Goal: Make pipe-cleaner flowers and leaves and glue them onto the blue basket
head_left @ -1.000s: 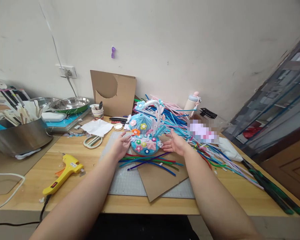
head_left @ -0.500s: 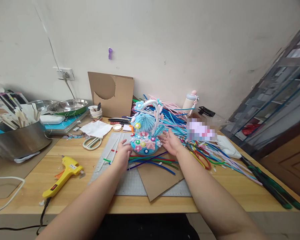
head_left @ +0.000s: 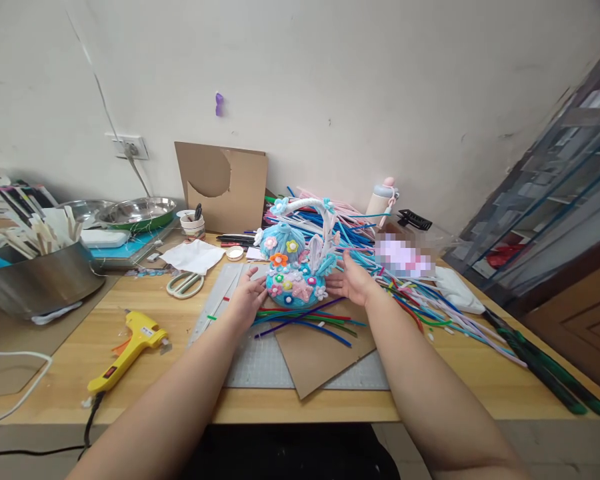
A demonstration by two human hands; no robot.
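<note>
Left hand [head_left: 246,300] and right hand [head_left: 356,281], fingers spread wide, flank a blue, flower-covered basket [head_left: 296,292] at centre; whether they touch it cannot be told. In front, loose pipe cleaners [head_left: 303,321] cross a cardboard sheet [head_left: 315,365] on a grey cutting mat [head_left: 254,368]. Farther left: a yellow glue gun [head_left: 143,331] on the wooden table [head_left: 300,405].

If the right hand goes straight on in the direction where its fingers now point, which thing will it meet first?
Most likely the side of the blue flower-decorated basket. The fingertips of the right hand seem close to it, perhaps touching; depth is unclear here.
</note>
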